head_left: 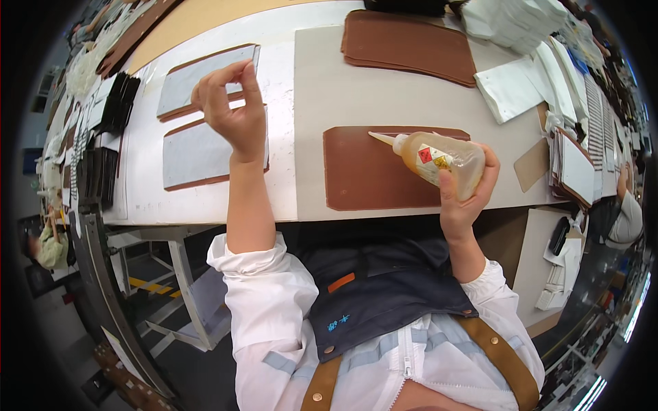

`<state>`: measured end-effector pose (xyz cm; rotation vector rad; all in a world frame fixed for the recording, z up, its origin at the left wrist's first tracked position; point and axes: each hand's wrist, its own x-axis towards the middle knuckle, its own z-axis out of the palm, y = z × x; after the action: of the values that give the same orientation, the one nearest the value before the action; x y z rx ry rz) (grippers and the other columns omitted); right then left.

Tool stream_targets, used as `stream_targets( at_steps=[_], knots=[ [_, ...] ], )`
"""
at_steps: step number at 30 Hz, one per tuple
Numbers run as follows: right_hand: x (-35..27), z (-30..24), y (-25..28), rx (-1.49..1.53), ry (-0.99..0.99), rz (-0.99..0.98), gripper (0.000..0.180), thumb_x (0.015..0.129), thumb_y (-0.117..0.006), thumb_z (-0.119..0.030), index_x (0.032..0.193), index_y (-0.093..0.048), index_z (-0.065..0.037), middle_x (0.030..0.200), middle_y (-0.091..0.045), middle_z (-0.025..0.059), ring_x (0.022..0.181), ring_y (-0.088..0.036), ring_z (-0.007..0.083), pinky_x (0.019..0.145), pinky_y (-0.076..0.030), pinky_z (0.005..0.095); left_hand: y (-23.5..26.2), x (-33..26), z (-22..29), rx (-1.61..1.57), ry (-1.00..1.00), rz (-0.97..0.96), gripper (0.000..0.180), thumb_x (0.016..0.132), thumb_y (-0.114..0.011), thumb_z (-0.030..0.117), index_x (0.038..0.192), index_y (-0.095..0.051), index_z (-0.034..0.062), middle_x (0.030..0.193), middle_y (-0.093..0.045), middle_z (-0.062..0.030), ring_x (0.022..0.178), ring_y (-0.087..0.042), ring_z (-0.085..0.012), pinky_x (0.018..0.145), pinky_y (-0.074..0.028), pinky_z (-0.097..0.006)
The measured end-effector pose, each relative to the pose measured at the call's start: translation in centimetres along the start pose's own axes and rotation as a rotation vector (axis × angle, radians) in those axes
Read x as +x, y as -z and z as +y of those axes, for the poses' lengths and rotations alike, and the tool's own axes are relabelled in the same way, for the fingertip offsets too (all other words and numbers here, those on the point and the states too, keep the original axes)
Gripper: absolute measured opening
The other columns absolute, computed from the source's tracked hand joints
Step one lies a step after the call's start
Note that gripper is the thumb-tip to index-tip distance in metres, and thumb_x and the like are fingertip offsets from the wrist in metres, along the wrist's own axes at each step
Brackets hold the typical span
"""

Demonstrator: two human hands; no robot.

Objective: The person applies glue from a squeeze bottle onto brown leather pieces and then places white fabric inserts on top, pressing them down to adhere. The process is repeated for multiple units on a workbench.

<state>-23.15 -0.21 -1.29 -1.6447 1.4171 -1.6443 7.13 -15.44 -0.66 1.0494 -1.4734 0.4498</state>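
Observation:
My right hand (pixel 468 195) is wrapped round a clear squeeze bottle (pixel 428 157) of amber liquid, probably glue, with a long pointed nozzle and a label bearing warning diamonds. The bottle is tilted, its nozzle pointing left above a flat brown leather panel (pixel 370 171) with cut corners. Over the left part of the table I hold up my left hand (pixel 233 109), thumb and index finger pinched together. Whatever that pinch may hold is too small to make out. Beneath this hand lie two brown-edged panels with pale grey faces, the nearer panel (pixel 195 154) and the farther panel (pixel 192 79).
A stack of brown leather panels (pixel 404 44) lies at the far side of the table. White pouches (pixel 510 85) and stacked pieces (pixel 572 168) crowd the right. Black pieces (pixel 116 103) stand at the left edge. Co-workers sit at both far sides.

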Motion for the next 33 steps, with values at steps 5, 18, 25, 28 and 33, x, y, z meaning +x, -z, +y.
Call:
stream_targets(
  at_steps=[5,18,25,28,33],
  knots=[
    [0.4,-0.7,-2.5,0.091,0.045,-0.091,0.063,0.085,-0.077,-0.006,0.134,-0.038,-0.001,0.124,-0.052,0.0133,0.115,-0.056,0.0211,0.100,-0.048,0.0348,-0.4,0.0,-0.3,-0.080,-0.012,0.049,0.008,0.088,-0.077,0.011,0.092,-0.071,0.0145,0.080,-0.066,0.0064,0.079,-0.056,-0.0101,0.087,-0.036,-0.029],
    [6.5,-1.3,-3.4,0.278,-0.162,-0.248,0.057,0.088,-0.076,-0.017,0.135,-0.047,-0.003,0.122,-0.053,0.0068,0.112,-0.055,0.0160,0.098,-0.046,0.0306,-0.6,0.4,-0.2,-0.138,-0.013,0.118,0.009,0.085,-0.078,0.013,0.090,-0.072,0.0161,0.076,-0.067,0.0085,0.073,-0.057,-0.0081,0.086,-0.033,-0.030],
    [8.4,-0.7,-4.0,0.228,-0.192,-0.363,0.056,0.086,-0.078,-0.019,0.133,-0.052,-0.007,0.121,-0.055,0.0048,0.113,-0.056,0.0152,0.098,-0.047,0.0304,-0.7,0.3,-0.5,-0.136,-0.031,0.131,0.009,0.085,-0.078,0.013,0.088,-0.071,0.0164,0.075,-0.066,0.0094,0.073,-0.056,-0.0074,0.086,-0.032,-0.031],
    [8.5,-0.7,-3.9,0.231,-0.199,-0.382,0.055,0.085,-0.079,-0.020,0.133,-0.053,-0.007,0.121,-0.056,0.0044,0.112,-0.056,0.0154,0.097,-0.047,0.0306,-0.8,0.3,-0.6,-0.141,-0.049,0.135,0.009,0.085,-0.079,0.013,0.088,-0.071,0.0165,0.075,-0.066,0.0095,0.072,-0.056,-0.0070,0.086,-0.032,-0.030],
    [8.0,-0.9,-3.2,0.271,-0.241,-0.452,0.057,0.084,-0.080,-0.022,0.132,-0.053,-0.006,0.120,-0.057,0.0044,0.110,-0.057,0.0148,0.096,-0.046,0.0298,-0.3,0.2,-0.3,-0.100,-0.027,0.080,0.007,0.087,-0.078,0.013,0.091,-0.072,0.0159,0.079,-0.067,0.0077,0.077,-0.057,-0.0082,0.086,-0.035,-0.028]
  ],
)
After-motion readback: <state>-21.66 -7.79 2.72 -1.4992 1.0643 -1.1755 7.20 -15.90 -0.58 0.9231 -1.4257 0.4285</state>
